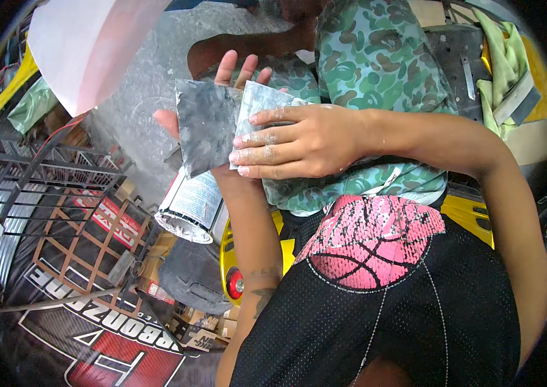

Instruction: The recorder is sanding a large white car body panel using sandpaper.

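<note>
My left hand is raised palm up behind a dark grey square metal spreader blade. Its fingertips show above the blade and its thumb at the blade's left edge. A lighter grey, smeared metal blade overlaps the dark one on the right. My right hand, dusted with pale filler, lies across the lighter blade with its fingers pressed along the seam between the two. Both blades are held in front of my camouflage-patterned shorts.
Below the hands stands an open tin with a white-crusted rim, beside a dark grey lid and a yellow object. Metal grid racks lie at left on a printed banner. A green cloth lies at upper right.
</note>
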{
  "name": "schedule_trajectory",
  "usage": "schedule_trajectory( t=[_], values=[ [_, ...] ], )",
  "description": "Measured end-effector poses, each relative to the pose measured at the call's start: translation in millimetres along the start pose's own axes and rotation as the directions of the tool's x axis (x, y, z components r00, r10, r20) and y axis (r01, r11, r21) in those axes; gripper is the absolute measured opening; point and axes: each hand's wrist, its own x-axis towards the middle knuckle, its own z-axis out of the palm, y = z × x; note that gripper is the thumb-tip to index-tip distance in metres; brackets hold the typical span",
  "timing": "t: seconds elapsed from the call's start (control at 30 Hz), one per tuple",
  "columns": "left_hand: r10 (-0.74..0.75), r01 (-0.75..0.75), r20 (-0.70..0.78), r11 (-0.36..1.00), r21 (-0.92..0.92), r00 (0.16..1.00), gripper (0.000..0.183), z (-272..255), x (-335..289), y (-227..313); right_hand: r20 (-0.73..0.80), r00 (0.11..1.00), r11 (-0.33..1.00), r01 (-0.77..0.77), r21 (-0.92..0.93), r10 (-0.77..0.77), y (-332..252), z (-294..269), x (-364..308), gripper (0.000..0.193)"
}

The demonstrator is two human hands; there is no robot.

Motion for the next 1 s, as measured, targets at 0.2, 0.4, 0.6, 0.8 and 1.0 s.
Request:
schedule_trajectory(
  t=[0.2, 0.4, 0.6, 0.8, 1.0],
  values=[
    [-0.072, 0.057, -0.134, 0.992, -0.116, 0.988, 0.120, 16, 4, -12, -0.009, 1.000, 1.000, 0.008, -0.029, -0.008, -2, 3, -7, 0.044],
    [-0.137, 0.126, -0.121, 0.988, -0.092, 0.983, 0.106, 35, 7, -30, -0.033, 0.999, 0.999, 0.015, -0.047, -0.016, 11, -6, 7, 0.046],
    [-0.117, 0.111, -0.086, 0.991, -0.069, 0.989, 0.093, 17, 16, -43, 0.095, 0.991, 0.989, -0.104, 0.101, 0.094, 24, -7, -1, 0.056],
    [-0.176, 0.156, -0.076, 0.964, -0.215, 0.982, 0.080, -19, 26, -51, -0.073, 0.966, 0.968, -0.244, 0.053, 0.247, 30, -38, 8, 0.050],
    [-0.318, 0.349, 0.146, 0.825, -0.445, 0.937, 0.057, -21, 47, -31, -0.055, 0.940, 0.936, -0.341, -0.086, 0.337, 34, -41, 6, 0.054]
  ],
)
